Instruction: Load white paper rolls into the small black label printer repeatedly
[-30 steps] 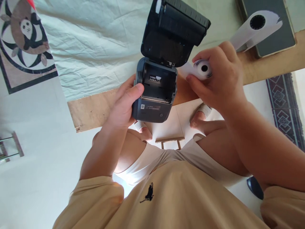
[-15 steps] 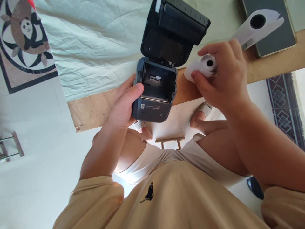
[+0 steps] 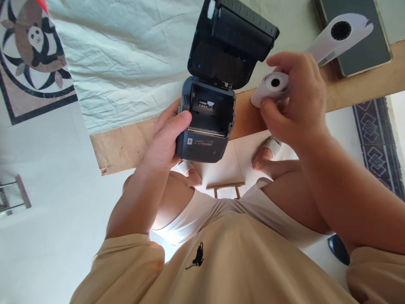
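Printer (image 3: 207, 122), lid swung open, sits gripped in the left hand (image 3: 164, 139), its bay facing up. Right of the printer, the right hand (image 3: 297, 105) pinches a paper roll (image 3: 272, 86), core end toward the camera; since earlier its loose paper has wound tight.

Dark grey printer (image 3: 207, 120), lid flipped open, paper bay empty, gripped in left hand (image 3: 164, 141), small white paper roll (image 3: 271, 86) pinched in right hand (image 3: 297, 103) just beside it
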Motion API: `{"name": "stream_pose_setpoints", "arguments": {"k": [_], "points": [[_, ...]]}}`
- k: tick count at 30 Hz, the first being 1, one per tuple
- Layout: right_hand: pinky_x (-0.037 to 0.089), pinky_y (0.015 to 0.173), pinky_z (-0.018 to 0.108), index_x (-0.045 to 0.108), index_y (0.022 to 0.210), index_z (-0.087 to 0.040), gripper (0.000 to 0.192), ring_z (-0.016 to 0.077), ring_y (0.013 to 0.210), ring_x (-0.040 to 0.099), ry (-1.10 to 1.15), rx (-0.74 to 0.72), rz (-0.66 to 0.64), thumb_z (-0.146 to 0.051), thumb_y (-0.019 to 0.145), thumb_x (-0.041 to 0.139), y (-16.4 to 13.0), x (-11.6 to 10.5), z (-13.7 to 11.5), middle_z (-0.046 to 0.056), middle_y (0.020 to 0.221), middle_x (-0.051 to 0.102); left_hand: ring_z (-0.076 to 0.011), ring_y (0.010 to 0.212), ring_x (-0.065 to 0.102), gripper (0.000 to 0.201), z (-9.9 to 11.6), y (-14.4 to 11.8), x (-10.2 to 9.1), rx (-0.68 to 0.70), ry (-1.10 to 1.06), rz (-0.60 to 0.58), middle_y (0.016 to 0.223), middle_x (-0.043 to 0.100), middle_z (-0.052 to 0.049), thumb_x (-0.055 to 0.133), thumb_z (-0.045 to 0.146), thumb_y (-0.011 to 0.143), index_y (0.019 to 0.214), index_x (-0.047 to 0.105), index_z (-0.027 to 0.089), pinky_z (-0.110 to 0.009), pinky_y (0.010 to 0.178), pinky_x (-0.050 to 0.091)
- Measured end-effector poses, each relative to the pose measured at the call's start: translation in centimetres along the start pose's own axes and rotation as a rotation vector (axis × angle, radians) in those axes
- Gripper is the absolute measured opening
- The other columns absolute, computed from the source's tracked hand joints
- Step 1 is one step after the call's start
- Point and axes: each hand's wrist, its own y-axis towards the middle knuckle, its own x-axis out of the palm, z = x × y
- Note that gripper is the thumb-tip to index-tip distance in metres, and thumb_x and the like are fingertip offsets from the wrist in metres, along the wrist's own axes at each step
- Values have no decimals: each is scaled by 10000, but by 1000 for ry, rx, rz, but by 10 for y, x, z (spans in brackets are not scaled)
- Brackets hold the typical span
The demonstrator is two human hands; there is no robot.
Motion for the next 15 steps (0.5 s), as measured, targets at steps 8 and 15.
{"name": "stream_pose_setpoints", "arguments": {"k": [8, 15], "points": [[472, 991, 412, 481, 1274, -202, 521, 181, 1070, 505, -52, -39, -58, -198, 764, 587, 2, 4, 8, 111, 1094, 460, -228, 1043, 674, 240, -1, 0, 0, 1, -9, 11, 924, 695, -49, 594, 404, 870, 911, 635, 171, -275, 827, 590], [488, 786, 301, 414, 1333, -277, 606, 165, 1036, 543, 146, -143, 108, -241, 762, 612, 2, -11, 5, 51, 1234, 487, -197, 870, 701, 235, -1, 1, -2, 17, -17, -5, 832, 666, -40, 598, 394, 869, 897, 643, 165, -208, 581, 540]]}}
